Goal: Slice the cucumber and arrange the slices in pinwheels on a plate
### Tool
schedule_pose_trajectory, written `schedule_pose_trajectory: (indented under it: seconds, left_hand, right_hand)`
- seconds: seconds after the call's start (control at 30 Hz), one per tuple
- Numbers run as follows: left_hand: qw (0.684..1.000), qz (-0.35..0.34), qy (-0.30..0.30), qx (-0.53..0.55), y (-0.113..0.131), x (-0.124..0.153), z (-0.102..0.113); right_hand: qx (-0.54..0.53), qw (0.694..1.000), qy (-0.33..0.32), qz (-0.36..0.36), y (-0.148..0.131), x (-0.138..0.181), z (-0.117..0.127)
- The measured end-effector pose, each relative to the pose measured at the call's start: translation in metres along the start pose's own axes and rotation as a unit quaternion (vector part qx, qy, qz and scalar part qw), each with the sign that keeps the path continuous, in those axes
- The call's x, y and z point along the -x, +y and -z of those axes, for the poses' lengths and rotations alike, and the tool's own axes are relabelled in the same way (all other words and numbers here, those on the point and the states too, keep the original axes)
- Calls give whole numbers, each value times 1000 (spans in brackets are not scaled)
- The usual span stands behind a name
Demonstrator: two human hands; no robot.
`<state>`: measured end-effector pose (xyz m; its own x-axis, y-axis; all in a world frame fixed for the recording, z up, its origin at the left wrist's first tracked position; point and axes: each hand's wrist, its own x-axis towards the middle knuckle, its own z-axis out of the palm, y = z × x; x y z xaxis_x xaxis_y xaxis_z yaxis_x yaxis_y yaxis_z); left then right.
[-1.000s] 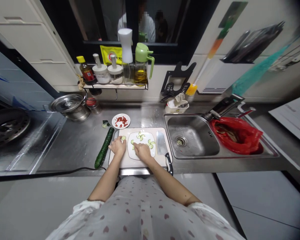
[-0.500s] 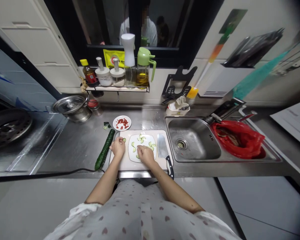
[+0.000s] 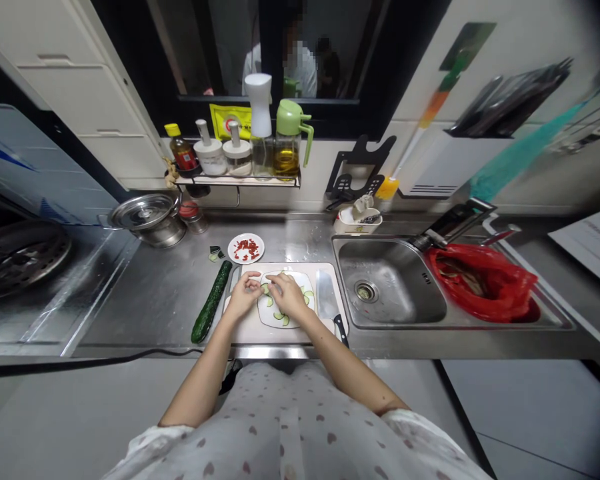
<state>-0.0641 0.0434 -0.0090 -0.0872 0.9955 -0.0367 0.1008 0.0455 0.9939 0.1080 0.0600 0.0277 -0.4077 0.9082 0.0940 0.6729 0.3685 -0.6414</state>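
A white square plate (image 3: 306, 321) lies on the cutting board (image 3: 247, 333), with thin cucumber slices (image 3: 283, 319) set out on it in small groups. Over the plate's left edge, my left hand (image 3: 245, 295) has its fingers bent and apart. Facing it, my right hand (image 3: 288, 297) is closed, thumb and fingertips together at a cucumber slice (image 3: 265, 289) on the left of the plate; the fingers partly cover it. A kitchen knife (image 3: 325, 293) rests along the board's right side. Left of the board lies a whole cucumber (image 3: 212, 303).
A small plate (image 3: 233, 249) of chopped red pieces stands behind the board, beside cucumber scraps (image 3: 216, 253). To the right are the sink (image 3: 390, 280) and a red plastic bag (image 3: 485, 280). A lidded pot (image 3: 153, 223) stands back left, below the bottle shelf (image 3: 237, 180).
My right hand has moved up from the lower part of the plate, uncovering slices there. My left hand has shifted right, from the board's left side to the plate's edge.
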Motion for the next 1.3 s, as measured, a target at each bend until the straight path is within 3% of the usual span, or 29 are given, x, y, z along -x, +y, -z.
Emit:
schedule_pose_trajectory:
  seconds: [0.13, 0.27, 0.43, 0.5, 0.6, 0.7, 0.83, 1.3]
  left_hand:
    - [1000, -11, -16, -11, 9, 0, -5]
    - [998, 21, -3, 51, 18, 4, -9]
    - [970, 191, 17, 148, 25, 12, -9]
    - [945, 264, -21, 192, 27, 15, -9]
    - [916, 315, -85, 234, 35, 16, -11]
    - [900, 319, -102, 278, 47, 15, -17]
    - [891, 304, -81, 327, 60, 11, -23]
    - [943, 193, -24, 270, 68, 19, -22]
  right_hand:
    - [-28, 1000, -6, 12, -2, -5, 1]
    - [-75, 997, 18, 5, 0, -6, 1]
    - [-127, 989, 78, 0, 0, -5, 7]
    - [-145, 984, 103, 10, -2, -4, 11]
    - [-155, 979, 128, 23, -4, -1, 17]
    - [-148, 978, 142, 41, -5, 2, 21]
    - [-137, 977, 147, 73, -3, 7, 25]
    - [-112, 982, 113, 98, -5, 18, 32]
